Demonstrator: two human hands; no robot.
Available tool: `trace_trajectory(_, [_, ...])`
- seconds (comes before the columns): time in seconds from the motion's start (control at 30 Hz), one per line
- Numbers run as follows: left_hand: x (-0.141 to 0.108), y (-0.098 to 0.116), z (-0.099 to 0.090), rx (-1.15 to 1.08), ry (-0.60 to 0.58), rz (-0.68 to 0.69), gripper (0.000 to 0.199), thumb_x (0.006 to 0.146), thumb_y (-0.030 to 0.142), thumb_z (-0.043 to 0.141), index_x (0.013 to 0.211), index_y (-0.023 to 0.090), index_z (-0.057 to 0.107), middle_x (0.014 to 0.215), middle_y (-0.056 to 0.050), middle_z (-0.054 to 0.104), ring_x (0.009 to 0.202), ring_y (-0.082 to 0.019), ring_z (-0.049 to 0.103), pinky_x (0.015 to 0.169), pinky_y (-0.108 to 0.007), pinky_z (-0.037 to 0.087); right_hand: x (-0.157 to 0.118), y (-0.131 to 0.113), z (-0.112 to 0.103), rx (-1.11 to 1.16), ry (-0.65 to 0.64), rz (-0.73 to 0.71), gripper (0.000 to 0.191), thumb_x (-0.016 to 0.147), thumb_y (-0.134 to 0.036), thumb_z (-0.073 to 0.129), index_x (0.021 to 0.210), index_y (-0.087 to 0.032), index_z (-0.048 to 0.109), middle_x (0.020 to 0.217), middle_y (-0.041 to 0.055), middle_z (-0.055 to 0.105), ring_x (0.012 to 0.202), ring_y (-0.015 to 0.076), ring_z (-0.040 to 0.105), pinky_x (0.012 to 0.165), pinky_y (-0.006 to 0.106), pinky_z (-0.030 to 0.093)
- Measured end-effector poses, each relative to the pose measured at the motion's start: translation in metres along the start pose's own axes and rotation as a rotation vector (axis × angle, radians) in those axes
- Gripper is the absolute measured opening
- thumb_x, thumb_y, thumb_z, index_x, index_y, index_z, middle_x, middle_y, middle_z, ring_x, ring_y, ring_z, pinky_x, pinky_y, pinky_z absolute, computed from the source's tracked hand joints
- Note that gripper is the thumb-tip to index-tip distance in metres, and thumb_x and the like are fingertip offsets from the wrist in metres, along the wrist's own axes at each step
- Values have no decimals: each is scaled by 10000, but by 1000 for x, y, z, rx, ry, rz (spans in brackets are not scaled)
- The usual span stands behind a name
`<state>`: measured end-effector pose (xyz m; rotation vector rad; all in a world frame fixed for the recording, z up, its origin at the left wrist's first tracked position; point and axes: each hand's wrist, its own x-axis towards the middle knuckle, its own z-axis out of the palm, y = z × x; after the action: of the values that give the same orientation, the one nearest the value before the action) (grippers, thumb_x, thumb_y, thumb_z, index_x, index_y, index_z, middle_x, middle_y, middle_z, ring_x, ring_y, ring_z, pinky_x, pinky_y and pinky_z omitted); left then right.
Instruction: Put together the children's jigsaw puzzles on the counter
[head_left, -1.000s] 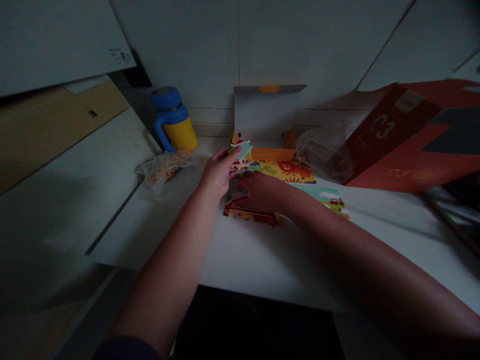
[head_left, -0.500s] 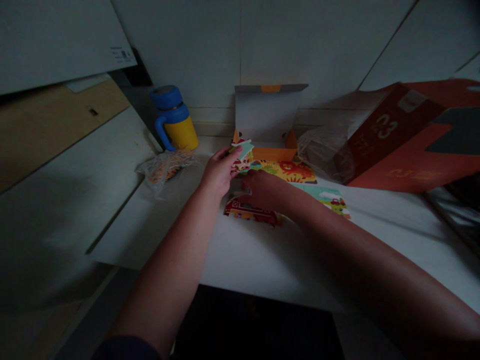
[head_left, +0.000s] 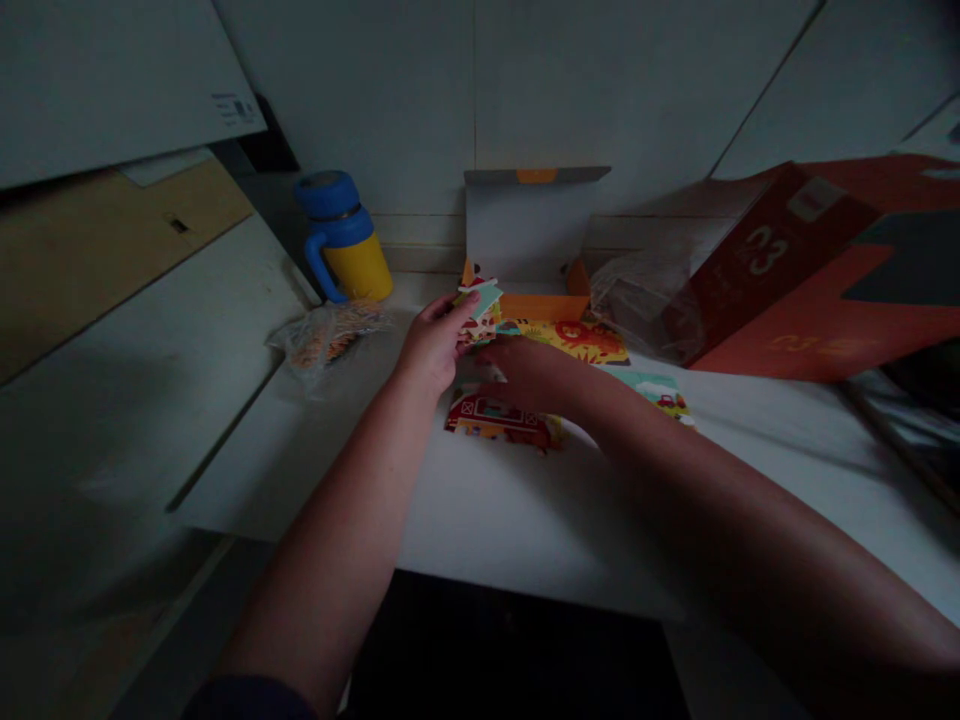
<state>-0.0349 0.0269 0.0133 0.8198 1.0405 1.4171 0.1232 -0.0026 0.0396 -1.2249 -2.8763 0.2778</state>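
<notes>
My left hand (head_left: 437, 342) grips several printed puzzle pieces (head_left: 484, 298), a pale green one on top, in front of an open box (head_left: 546, 306). Close beside it on the right, my right hand (head_left: 517, 372) reaches down over joined puzzle pieces (head_left: 504, 422) showing a red barn. Its fingers are dark and partly hidden, so I cannot make out whether they hold anything. Behind the right wrist lies a yellow card with a red lion (head_left: 581, 341). A green and blue printed piece (head_left: 664, 392) shows beyond the right forearm.
A blue and yellow mug (head_left: 349, 240) stands at the back left, with a plastic bag of orange sticks (head_left: 322, 345) before it. Clear plastic wrap (head_left: 637, 300) leans by a large red box (head_left: 795, 290) on the right. The white table's front edge runs below my forearms.
My right hand has shifted slightly over the barn pieces, uncovering more of the barn. My left hand keeps its grip on the pieces. The whole view has shifted a little.
</notes>
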Motion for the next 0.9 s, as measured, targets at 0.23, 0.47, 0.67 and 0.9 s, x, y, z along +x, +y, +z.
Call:
trace_trajectory(0.23, [0,0,0,-34,-14,-11,397,707,409,935,989,216,734,916,-40,752,794,-168,703,688,-279,549,-11,20,-15,-47,-149,102,501,878,-471,806,1275,-169,760,1296,164,747,1185,341,706,989,390,541])
trace_trajectory(0.47, [0,0,0,-51,-21,-16,358,726,378,929,985,217,741,920,-44,760,816,-176,712,710,-290,557,-8,17,-15,-71,-227,98,434,906,-446,766,1204,-131,775,1255,186,757,1127,333,725,923,372,535])
trace_trajectory(0.67, [0,-1,1,-60,-7,-21,346,723,362,929,973,211,744,917,-50,768,800,-174,711,683,-280,552,-8,34,-19,51,-171,84,408,894,-464,771,1172,-171,716,1166,133,761,947,254,706,724,302,458])
trace_trajectory(0.9, [4,-3,-1,-41,-17,-4,388,689,398,944,970,212,751,894,-46,765,751,-167,698,641,-277,536,-8,32,-25,268,-126,86,349,858,-448,786,1062,-199,652,945,56,746,743,174,620,611,276,374])
